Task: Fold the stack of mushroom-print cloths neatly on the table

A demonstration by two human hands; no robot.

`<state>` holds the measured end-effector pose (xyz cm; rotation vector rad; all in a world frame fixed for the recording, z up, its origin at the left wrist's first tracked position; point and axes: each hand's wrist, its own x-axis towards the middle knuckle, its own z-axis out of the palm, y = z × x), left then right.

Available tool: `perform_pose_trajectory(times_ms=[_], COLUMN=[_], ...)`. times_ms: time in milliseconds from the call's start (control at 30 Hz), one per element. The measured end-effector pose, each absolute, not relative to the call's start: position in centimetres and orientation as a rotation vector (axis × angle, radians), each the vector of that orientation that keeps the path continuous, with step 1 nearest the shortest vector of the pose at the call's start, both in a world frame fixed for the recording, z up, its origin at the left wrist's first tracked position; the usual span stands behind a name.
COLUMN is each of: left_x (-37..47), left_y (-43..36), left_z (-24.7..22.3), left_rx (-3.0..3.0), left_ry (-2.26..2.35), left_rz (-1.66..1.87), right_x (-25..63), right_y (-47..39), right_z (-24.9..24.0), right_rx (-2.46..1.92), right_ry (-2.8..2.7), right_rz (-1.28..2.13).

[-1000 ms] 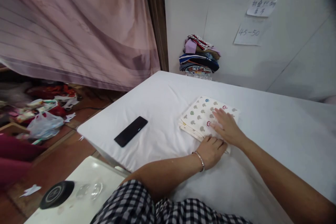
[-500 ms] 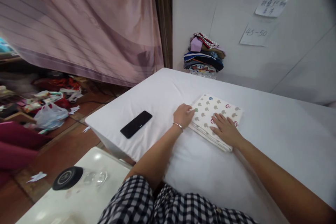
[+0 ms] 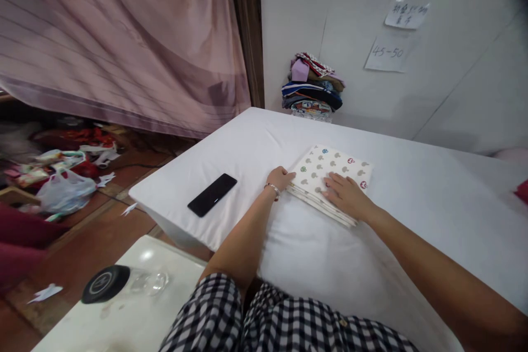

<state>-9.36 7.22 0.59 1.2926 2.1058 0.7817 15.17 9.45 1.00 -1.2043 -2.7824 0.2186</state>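
Note:
A folded white cloth point(image 3: 330, 168) with small grey, red, green and blue prints lies on the white-covered table point(image 3: 412, 187). At its left corner is my left hand point(image 3: 280, 179), a bracelet on the wrist, its fingers closed on the cloth's edge. My right hand point(image 3: 345, 193) rests flat on top of the cloth near its front edge, fingers spread. Several layers show along the cloth's near side. To the left, a black phone point(image 3: 212, 194) lies on the same table.
A stack of folded fabrics point(image 3: 312, 88) stands beyond the table's far edge by the wall. At lower left, a smaller white table point(image 3: 152, 319) holds a round black object point(image 3: 105, 284) and a clear glass item point(image 3: 154, 282). A plastic bag point(image 3: 66, 192) is on the floor.
The camera view has shifted slightly. Both hands remain at the folded cloth, with my right hand still flat on it and my left hand at its left corner.

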Motion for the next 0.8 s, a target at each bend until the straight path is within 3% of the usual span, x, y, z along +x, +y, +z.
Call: perform_pose_trajectory(times_ms=[433,633,800], left_x=[-9.7,-7.4,-5.7], left_y=[7.0,6.3,6.0], left_z=[0.6,0.4,-0.6], left_rx=[1.411,2.147,2.444], left_ry=[2.169,2.088,1.909], left_rz=[0.675,0.927,0.802], right_x=[14.0,13.8,13.6], right_y=[6.7,6.6,6.6], right_z=[-1.6,-1.5,-1.4], right_rx=[-0.931,-0.900,-0.903], right_ry=[-2.897,-2.899,-2.907], right_rz=[-0.056,-0.108,-0.029])
